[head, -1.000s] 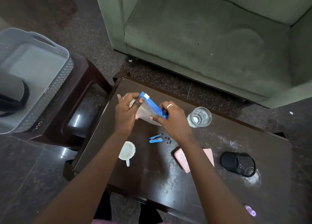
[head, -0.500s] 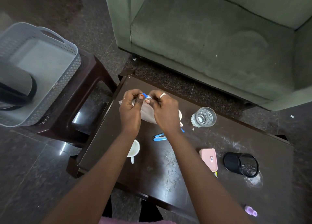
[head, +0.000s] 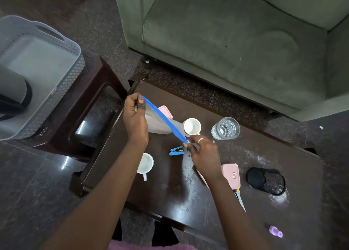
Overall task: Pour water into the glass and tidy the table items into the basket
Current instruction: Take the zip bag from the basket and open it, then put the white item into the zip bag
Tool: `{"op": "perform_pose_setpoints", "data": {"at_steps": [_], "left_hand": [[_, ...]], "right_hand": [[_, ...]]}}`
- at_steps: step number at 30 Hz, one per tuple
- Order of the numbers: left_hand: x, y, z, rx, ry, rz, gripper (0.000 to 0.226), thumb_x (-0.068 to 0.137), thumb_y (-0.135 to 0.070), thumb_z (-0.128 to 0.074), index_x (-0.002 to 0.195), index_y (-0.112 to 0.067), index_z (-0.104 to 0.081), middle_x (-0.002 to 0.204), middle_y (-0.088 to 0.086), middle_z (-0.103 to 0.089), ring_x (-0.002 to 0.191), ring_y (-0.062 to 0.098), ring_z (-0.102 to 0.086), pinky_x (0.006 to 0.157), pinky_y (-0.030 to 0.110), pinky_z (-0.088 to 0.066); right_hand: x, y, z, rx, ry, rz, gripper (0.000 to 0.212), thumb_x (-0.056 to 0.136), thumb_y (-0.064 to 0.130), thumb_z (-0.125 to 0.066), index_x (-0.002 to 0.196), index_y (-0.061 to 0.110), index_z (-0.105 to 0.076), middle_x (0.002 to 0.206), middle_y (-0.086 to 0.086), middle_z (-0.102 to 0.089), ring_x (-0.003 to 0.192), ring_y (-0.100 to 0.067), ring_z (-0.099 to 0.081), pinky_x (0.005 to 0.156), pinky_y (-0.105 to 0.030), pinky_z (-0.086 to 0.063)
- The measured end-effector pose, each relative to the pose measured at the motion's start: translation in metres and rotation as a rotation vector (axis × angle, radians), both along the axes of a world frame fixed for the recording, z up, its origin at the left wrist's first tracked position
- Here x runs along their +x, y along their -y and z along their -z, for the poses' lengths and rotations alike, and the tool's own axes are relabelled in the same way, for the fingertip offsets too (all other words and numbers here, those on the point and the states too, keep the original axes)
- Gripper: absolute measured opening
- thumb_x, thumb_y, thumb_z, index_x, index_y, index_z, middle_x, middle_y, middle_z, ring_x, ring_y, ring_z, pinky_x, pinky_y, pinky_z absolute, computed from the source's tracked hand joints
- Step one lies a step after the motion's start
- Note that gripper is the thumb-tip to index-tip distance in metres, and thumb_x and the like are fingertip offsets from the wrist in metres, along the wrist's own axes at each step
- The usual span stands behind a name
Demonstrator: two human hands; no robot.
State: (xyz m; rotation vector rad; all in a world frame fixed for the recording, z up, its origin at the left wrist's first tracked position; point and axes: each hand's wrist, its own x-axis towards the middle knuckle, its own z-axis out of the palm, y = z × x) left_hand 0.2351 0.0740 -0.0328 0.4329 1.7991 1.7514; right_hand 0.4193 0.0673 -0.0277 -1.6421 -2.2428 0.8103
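A zip pouch was held taut at frame centre: left hand pinched one end of the blue strip, right hand the other (probably to seal it). The basket stood upper left; the glass held water.

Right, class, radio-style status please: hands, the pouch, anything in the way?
Left hand and right hand pinch opposite ends of the clear zip pouch with the blue seal strip, above the table. Grey perforated plastic basket on left stool. Path clear.
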Motion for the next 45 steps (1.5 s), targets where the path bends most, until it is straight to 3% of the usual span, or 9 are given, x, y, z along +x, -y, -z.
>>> {"op": "perform_pose_setpoints", "data": {"at_steps": [6, 12, 18, 21, 24, 28, 33, 37, 45], "left_hand": [[0.002, -0.005, -0.001, -0.042, -0.14, 0.151, 0.009, 0.088, -0.02, -0.051, 0.093, -0.025, -0.057, 0.104, -0.005, -0.049, 0.101, 0.016, -0.047, 0.093, 0.03, -0.037], [0.017, -0.005, 0.001, -0.302, -0.159, 0.228, 0.088, 0.071, -0.036, -0.077, 0.141, -0.017, -0.027, 0.115, 0.006, -0.046, 0.108, 0.021, -0.048, 0.096, 0.032, -0.041], [0.039, 0.009, 0.009, -0.466, -0.282, 0.37, 0.029, 0.081, -0.023, -0.064, 0.11, -0.02, -0.063, 0.065, -0.011, -0.056, 0.066, 0.01, -0.053, 0.06, 0.014, -0.034], [0.043, 0.012, 0.002, -0.429, -0.404, 0.314, 0.028, 0.078, -0.017, -0.063, 0.105, -0.019, -0.068, 0.061, -0.004, -0.051, 0.063, 0.015, -0.05, 0.063, 0.019, -0.036], [0.05, 0.013, -0.005, -0.388, -0.51, 0.401, 0.03, 0.078, -0.014, -0.063, 0.107, -0.018, -0.069, 0.061, -0.003, -0.045, 0.061, 0.016, -0.045, 0.064, 0.022, -0.037], [0.057, 0.013, -0.013, -0.336, -0.551, 0.458, 0.033, 0.077, -0.008, -0.06, 0.108, -0.016, -0.07, 0.065, -0.002, -0.044, 0.063, 0.017, -0.044, 0.065, 0.022, -0.036], [0.058, 0.017, -0.017, -0.301, -0.597, 0.5, 0.031, 0.077, -0.004, -0.061, 0.105, -0.011, -0.071, 0.066, 0.011, -0.056, 0.066, 0.026, -0.054, 0.071, 0.027, -0.042], [0.044, 0.017, -0.014, -0.289, -0.6, 0.43, 0.031, 0.074, -0.001, -0.062, 0.103, -0.01, -0.072, 0.052, -0.012, -0.033, 0.058, 0.016, -0.04, 0.061, 0.014, -0.031], [0.035, 0.011, -0.009, -0.329, -0.619, 0.547, 0.031, 0.076, -0.002, -0.063, 0.104, -0.011, -0.071, 0.053, -0.009, -0.037, 0.056, 0.012, -0.042, 0.061, 0.006, -0.031]], "right_hand": [[-0.028, -0.012, -0.012, -0.149, -0.179, 0.022, 0.017, 0.09, 0.017, -0.057, 0.101, 0.012, -0.07, 0.081, -0.01, -0.071, 0.073, -0.02, -0.062, 0.06, -0.017, -0.034], [-0.037, -0.017, -0.012, -0.327, -0.379, 0.256, 0.014, 0.086, 0.019, -0.061, 0.088, 0.014, -0.074, 0.072, -0.004, -0.07, 0.065, -0.008, -0.057, 0.064, -0.024, -0.046], [-0.028, -0.007, -0.004, -0.191, -0.214, 0.488, 0.013, 0.084, 0.012, -0.057, 0.093, 0.01, -0.066, 0.085, -0.011, -0.072, 0.079, -0.023, -0.065, 0.067, -0.024, -0.041], [-0.025, -0.001, -0.003, -0.138, -0.06, 0.464, 0.031, 0.089, 0.013, -0.044, 0.119, 0.015, -0.048, 0.111, -0.009, -0.062, 0.101, -0.029, -0.057, 0.078, -0.026, -0.04], [-0.026, 0.004, -0.008, -0.088, -0.201, 0.193, 0.03, 0.091, 0.017, -0.04, 0.12, 0.023, -0.047, 0.118, 0.01, -0.046, 0.109, -0.002, -0.041, 0.09, -0.004, -0.028], [-0.026, -0.003, -0.007, -0.215, 0.191, -0.287, 0.024, 0.086, -0.001, -0.043, 0.104, 0.001, -0.059, 0.107, -0.016, -0.058, 0.092, -0.033, -0.058, 0.067, -0.033, -0.041], [-0.036, -0.025, -0.013, -0.389, 0.312, -0.183, 0.027, 0.091, 0.008, -0.042, 0.115, 0.004, -0.054, 0.11, -0.018, -0.062, 0.102, -0.035, -0.059, 0.073, -0.034, -0.042], [-0.041, -0.039, -0.004, -0.504, 0.545, -0.173, 0.027, 0.09, 0.005, -0.051, 0.116, -0.002, -0.054, 0.122, -0.018, -0.058, 0.114, -0.029, -0.054, 0.088, -0.032, -0.043], [-0.075, -0.049, 0.024, -0.776, -0.027, 0.583, 0.027, 0.092, 0.01, -0.049, 0.118, 0.004, -0.054, 0.105, -0.009, -0.06, 0.096, -0.027, -0.061, 0.078, -0.035, -0.054]]}}
